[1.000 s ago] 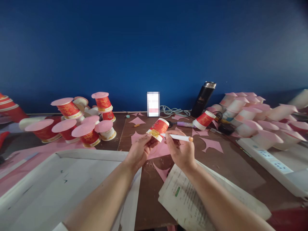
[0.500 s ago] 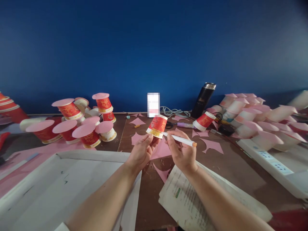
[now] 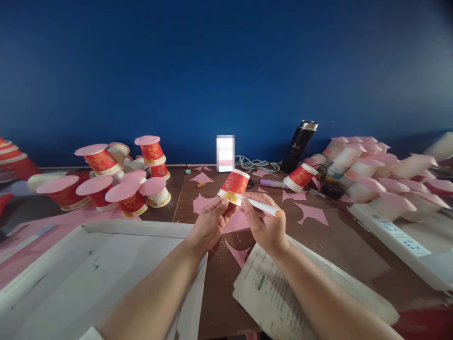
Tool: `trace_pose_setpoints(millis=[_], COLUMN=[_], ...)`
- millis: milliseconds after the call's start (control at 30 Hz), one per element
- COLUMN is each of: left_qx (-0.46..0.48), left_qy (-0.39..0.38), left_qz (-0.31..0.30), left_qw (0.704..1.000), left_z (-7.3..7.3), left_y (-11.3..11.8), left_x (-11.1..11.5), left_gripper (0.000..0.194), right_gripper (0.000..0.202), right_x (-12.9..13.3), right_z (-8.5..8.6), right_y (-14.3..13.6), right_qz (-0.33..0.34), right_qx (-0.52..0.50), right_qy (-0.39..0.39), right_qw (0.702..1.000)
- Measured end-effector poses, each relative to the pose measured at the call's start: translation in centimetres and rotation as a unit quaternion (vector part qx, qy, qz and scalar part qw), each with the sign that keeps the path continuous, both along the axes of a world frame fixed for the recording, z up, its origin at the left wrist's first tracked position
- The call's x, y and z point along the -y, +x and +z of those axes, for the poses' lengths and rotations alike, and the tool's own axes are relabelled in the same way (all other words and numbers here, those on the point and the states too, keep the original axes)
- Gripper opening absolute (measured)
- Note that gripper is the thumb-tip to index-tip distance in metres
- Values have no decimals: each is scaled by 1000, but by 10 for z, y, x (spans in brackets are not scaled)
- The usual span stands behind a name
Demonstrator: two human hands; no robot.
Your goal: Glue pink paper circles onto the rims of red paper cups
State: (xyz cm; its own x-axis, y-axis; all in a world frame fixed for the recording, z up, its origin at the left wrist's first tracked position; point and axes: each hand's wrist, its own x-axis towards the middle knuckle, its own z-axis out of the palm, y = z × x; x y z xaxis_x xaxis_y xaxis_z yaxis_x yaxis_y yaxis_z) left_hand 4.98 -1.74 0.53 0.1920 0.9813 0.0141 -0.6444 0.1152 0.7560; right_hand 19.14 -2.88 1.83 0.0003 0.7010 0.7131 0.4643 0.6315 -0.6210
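Observation:
My left hand [image 3: 212, 221] grips a red paper cup [image 3: 235, 183] with a gold pattern by its lower rim. The cup is tilted, its white base facing up. In my right hand [image 3: 266, 226] is a white marker [image 3: 264, 206] with an orange end, pinched between thumb and fingers. Its tip end lies beside the cup's lower rim; whether it touches is hidden by my fingers. Beneath both hands lie cut pink paper pieces [image 3: 238, 222]. A second red paper cup [image 3: 301, 177] lies tilted farther right.
Red cups topped with pink paper discs [image 3: 122, 191] stand at left, behind a white tray [image 3: 141, 229]. At right are white cups with pink tops [image 3: 389, 203] and a power strip [image 3: 399, 236]. A black flask [image 3: 299, 148] leans near the blue wall; a newspaper [image 3: 276, 288] lies in front.
The cup has turned and shifted slightly right in my left hand. The marker's orange end has moved left and a little down with my right hand.

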Motion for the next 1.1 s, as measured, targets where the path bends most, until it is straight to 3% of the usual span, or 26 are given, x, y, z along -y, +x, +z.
trace_pose_setpoints(millis=[400,600,1100], left_qx=[69,118,115], left_qy=[-55,-100,-76], left_qz=[12,44,36], left_qw=[996,987,990], left_z=[-1,1,1], left_y=[-3,-3,-3], left_x=[-2,-4,-3], left_gripper=[10,10,6], right_gripper=[15,22,16], right_x=[0,0,4], right_z=[-2,-3,6], right_y=[1,1,-3], right_qz=[2,12,14], right_qx=[-28,-71,23], right_qy=[-30,13,28], right_qw=[999,997,999])
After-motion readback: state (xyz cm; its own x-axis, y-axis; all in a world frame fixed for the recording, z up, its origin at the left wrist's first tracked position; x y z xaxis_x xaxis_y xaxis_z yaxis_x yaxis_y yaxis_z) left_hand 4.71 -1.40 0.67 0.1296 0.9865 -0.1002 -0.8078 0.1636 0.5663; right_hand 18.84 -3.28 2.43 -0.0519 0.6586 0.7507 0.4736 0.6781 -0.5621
